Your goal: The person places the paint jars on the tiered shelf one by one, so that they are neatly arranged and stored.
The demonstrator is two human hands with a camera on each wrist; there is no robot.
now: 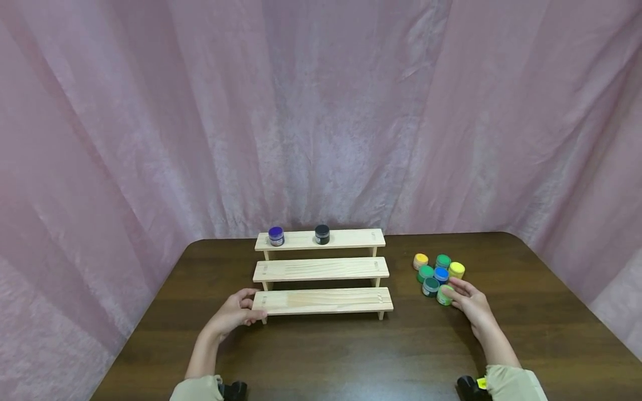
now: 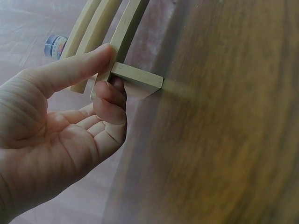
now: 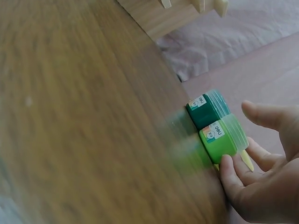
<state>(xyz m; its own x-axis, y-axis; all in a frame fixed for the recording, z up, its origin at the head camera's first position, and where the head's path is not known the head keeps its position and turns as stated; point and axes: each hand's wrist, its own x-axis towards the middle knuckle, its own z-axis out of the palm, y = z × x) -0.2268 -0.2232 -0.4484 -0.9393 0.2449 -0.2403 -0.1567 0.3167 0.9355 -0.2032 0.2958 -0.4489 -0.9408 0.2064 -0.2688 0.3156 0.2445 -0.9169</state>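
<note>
my left hand [image 1: 234, 314] is pinching the left end of the rack's [image 1: 321, 269] lowest shelf between thumb and curled finger, probably because the wood is light and wanting an anchor against skidding. the rack is standing mid-table [image 1: 326, 356], its three shelves seeming to be stepping up toward the back, which i am guessing is for leaving each row in sight. on the top shelf the purple jar [image 1: 276, 236] is sitting near the left end and the black jar [image 1: 322, 235] near the middle, the gap likely serving even spacing. my right hand [image 1: 471, 306] is touching the lime jar [image 1: 443, 296] with its fingers but not grasping it; from the right wrist the thumb is standing off, leaving room around the lid. that jar is lying outermost on my side of the cluster, just beside the dark green jar [image 1: 430, 287], so it is offering the easiest access. the yellow jar [image 1: 457, 270] and blue jar [image 1: 441, 275] are sitting behind it, the whole group resting right of the rack, within my right hand's reach.
</note>
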